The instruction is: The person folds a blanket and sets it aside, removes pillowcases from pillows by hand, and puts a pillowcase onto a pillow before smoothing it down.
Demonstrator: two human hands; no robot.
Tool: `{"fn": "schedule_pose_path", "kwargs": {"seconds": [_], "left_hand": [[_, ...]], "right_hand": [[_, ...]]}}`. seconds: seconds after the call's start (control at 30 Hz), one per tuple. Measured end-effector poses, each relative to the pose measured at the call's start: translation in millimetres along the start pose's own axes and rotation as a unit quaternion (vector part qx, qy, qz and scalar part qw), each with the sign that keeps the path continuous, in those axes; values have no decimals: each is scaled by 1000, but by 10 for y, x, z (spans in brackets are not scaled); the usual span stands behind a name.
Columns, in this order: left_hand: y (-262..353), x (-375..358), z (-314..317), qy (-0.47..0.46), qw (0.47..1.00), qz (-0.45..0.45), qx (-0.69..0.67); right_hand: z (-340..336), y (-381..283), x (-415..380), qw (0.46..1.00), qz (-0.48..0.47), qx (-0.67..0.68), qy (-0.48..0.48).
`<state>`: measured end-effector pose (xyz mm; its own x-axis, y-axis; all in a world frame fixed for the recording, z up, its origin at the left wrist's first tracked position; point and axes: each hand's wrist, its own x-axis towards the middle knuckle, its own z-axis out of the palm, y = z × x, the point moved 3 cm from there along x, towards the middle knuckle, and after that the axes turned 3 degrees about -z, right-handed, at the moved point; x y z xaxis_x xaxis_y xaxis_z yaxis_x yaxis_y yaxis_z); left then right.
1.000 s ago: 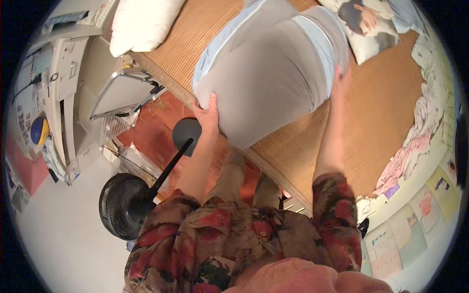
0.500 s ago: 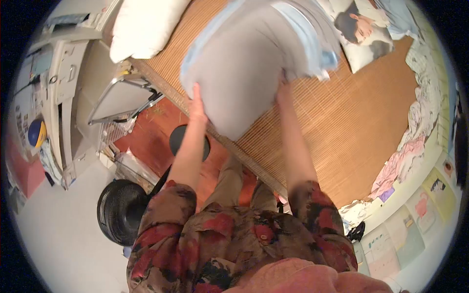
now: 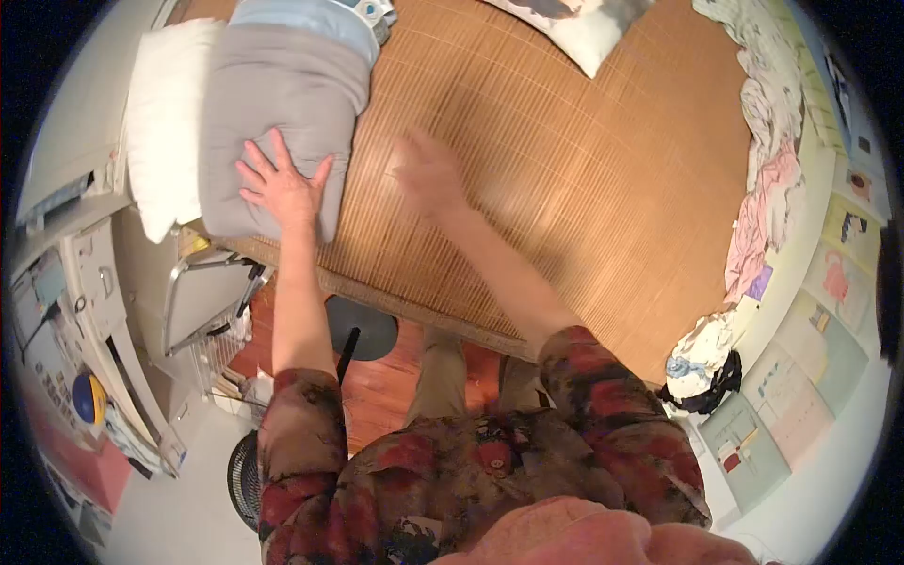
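A folded grey quilt (image 3: 282, 85) with a light blue part (image 3: 301, 21) at its far end lies on the woven bed mat (image 3: 584, 198), at the left side. My left hand (image 3: 284, 186) rests on the quilt's near part, palm down with its fingers spread. Over the mat, just right of the quilt, my right hand (image 3: 431, 177) is smeared by motion, so its fingers do not show clearly. Along the quilt's left side lies a white pillow (image 3: 169, 127).
A pillow with a printed picture (image 3: 589, 42) lies at the far side. Crumpled cloths (image 3: 753, 202) line the right edge by the wall. Below the bed's near edge are a round black base (image 3: 363, 330), a folding chair (image 3: 212, 301) and a black fan (image 3: 243, 480).
The quilt, held up between both hands before, now lies folded at the left beside the white pillow. My right hand has come off it; my left hand now lies flat on it.
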<state>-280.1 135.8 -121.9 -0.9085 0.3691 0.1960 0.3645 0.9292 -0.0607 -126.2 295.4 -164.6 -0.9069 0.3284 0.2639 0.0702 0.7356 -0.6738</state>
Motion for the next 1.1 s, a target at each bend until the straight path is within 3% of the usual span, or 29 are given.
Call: {"fn": "schedule_pose_path", "kwargs": {"seconds": [0.07,0.13,0.2,0.33,0.4,0.43,0.5,0.57,0.6,0.63,0.67,0.7,0.77,0.8,0.87,1.03,1.1], "left_hand": [[-106,152,231,-12,1000,-4,9],[-225,363,460,-23,999,-11,22],[-376,686,570,-28,997,-18,66],[-431,1161,478,-38,994,-28,101],[-350,1254,326,-84,969,-144,182],[-270,1185,361,-82,970,-141,180],[-6,931,385,110,986,-22,122],[624,512,252,75,990,115,-27],[843,270,475,131,954,247,-108],[1164,43,586,33,956,224,-189],[1445,-150,688,-108,957,207,-170],[1755,-428,736,-123,969,203,-69],[2301,-631,604,-191,965,172,-55],[2512,-668,559,-184,966,173,-54],[2811,-699,523,-203,946,233,-94],[3061,-296,712,-151,966,177,-115],[3161,6,765,-112,972,165,-121]], "right_hand": [[-481,444,-221,990,78,-111,36],[-725,1218,-610,970,109,-217,-5],[-1227,1377,-854,929,165,-325,-65],[-1563,1767,-1266,927,128,-344,-76],[-1499,1815,-1313,918,150,-358,-85],[-1457,1832,-1311,910,167,-368,-93],[-1447,1842,-1285,907,184,-367,-97],[-1455,1839,-1267,911,194,-347,-110],[-1447,1888,-1277,901,204,-358,-134],[-1517,1918,-1263,902,203,-360,-125],[-1574,1937,-1249,910,181,-346,-139],[-1615,1942,-1232,917,159,-333,-153],[-1717,1970,-1176,923,159,-318,-146],[-1758,1991,-1161,928,162,-301,-149],[-1806,2020,-1129,931,169,-292,-137],[-2018,2383,-625,945,209,-244,-59],[-2090,2757,-285,960,194,-109,168]]}}
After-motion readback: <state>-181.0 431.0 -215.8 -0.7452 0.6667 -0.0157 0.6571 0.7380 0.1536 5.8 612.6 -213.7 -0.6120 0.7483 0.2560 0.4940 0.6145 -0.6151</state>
